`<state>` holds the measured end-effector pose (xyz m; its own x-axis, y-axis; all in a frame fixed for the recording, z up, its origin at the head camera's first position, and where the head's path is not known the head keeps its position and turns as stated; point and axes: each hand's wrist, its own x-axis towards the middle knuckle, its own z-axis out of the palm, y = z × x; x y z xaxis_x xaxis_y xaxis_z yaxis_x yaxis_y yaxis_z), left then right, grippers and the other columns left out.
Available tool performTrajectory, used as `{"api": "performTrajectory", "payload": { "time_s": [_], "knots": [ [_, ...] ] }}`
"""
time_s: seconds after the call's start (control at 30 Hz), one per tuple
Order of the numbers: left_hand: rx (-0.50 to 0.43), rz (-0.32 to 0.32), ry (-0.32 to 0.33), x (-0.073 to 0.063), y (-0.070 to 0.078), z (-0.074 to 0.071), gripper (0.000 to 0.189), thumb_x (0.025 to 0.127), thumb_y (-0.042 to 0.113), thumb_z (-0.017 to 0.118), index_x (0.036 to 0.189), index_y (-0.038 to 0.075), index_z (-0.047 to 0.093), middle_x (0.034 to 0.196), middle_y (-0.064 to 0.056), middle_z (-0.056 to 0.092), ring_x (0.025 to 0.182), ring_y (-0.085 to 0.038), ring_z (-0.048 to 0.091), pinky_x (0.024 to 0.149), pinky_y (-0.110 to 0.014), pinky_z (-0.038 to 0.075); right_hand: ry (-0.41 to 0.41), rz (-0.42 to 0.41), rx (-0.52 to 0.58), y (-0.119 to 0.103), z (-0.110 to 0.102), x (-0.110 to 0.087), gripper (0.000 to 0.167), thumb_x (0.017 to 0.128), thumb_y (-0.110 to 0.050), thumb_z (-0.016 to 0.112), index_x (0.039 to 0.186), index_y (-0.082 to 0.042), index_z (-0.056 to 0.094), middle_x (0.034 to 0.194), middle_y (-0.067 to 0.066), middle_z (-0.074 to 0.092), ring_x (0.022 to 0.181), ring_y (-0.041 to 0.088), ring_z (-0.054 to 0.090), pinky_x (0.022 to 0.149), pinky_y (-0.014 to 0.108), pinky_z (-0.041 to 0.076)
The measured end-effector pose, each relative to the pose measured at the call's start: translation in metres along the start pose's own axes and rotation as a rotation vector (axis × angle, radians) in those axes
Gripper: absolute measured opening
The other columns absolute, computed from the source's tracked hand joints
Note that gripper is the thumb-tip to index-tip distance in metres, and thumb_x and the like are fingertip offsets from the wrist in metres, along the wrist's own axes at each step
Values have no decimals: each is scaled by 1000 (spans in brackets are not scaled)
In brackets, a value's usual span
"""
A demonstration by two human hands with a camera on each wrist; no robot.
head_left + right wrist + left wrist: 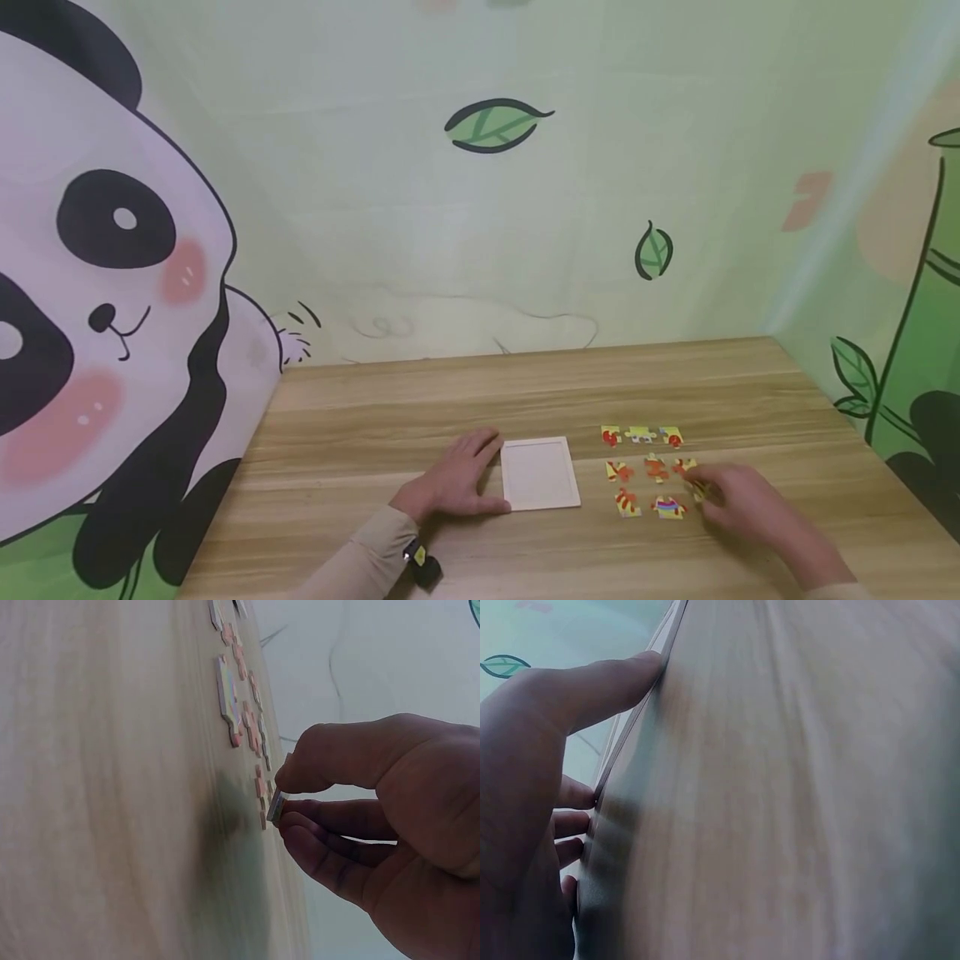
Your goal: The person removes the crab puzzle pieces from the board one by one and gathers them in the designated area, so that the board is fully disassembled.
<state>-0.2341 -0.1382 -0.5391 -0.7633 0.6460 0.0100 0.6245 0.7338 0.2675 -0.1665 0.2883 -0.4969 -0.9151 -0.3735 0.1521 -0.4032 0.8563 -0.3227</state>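
Observation:
My left hand [456, 479] rests on the table at the left side of a pale square puzzle tray [572, 475]. Its thumb touches the lower left corner and its fingers, spread and fairly straight, lie by the upper left corner. Over on the right, my right hand [742, 504] pinches a puzzle piece [278, 804] between thumb and fingertips, a little above the table. Several other jigsaw pieces lie in loose rows between the tray and this hand, among them a rainbow-striped piece [669, 507] and an orange piece [656, 468]. The fingers hide much of the pinched piece.
The wood-grain table [360, 417] runs back to a green wall cloth [360, 208] printed with a panda and leaves. A small black device [423, 567] is strapped at the left wrist. Behind the rows, a top row of pieces [641, 435] lies apart.

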Motion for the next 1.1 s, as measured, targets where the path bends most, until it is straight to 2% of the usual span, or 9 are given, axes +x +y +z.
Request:
{"api": "performTrajectory", "payload": {
  "time_s": [0.23, 0.43, 0.6, 0.83, 0.93, 1.1],
  "knots": [
    [-2, -4, -2, 1, 0, -1, 103, 80, 71, 59, 153, 6, 26, 158, -12, 26, 146, -29, 25, 121, -46, 22, -48, 81, 4, -2, 0, -4, 38, 71, -4, 71, 110, -7, 71, 99, 3, 73, 80, 9, 57, 75, 38, 56],
    [-11, -9, -5, 1, -1, -1, 103, 80, 70, 60, 154, 6, 26, 158, -12, 25, 146, -29, 24, 121, -46, 21, -93, 116, 11, -1, -1, -3, 38, 73, -5, 71, 111, -4, 71, 102, 7, 73, 80, 11, 55, 76, 42, 56],
    [-18, -13, -8, 1, -1, -1, 103, 81, 70, 60, 153, 5, 27, 157, -12, 26, 146, -29, 25, 120, -47, 24, -104, 108, 25, 0, -2, -3, 36, 73, -4, 71, 109, -4, 70, 101, 6, 72, 83, 12, 59, 73, 38, 55],
    [-16, -14, -12, 1, -2, 0, 102, 81, 70, 59, 153, 6, 27, 157, -12, 26, 146, -29, 25, 119, -47, 25, -24, 13, -4, 2, 2, -6, 34, 69, -1, 72, 103, -5, 72, 91, -1, 63, 78, 11, 60, 65, 27, 53],
    [-19, -11, -7, 1, -2, 0, 102, 81, 70, 60, 153, 5, 27, 157, -13, 26, 146, -30, 26, 119, -48, 25, -26, 23, -8, 2, 3, -6, 34, 68, -1, 73, 102, -5, 72, 91, -2, 64, 79, 12, 60, 67, 30, 54],
    [-20, -10, -7, 0, -2, 2, 102, 80, 70, 60, 153, 5, 28, 157, -13, 27, 145, -30, 26, 120, -47, 24, -85, 62, -6, 2, 3, -4, 34, 68, -2, 73, 102, -6, 73, 90, -2, 68, 81, 14, 62, 72, 38, 56]
  ]
}}
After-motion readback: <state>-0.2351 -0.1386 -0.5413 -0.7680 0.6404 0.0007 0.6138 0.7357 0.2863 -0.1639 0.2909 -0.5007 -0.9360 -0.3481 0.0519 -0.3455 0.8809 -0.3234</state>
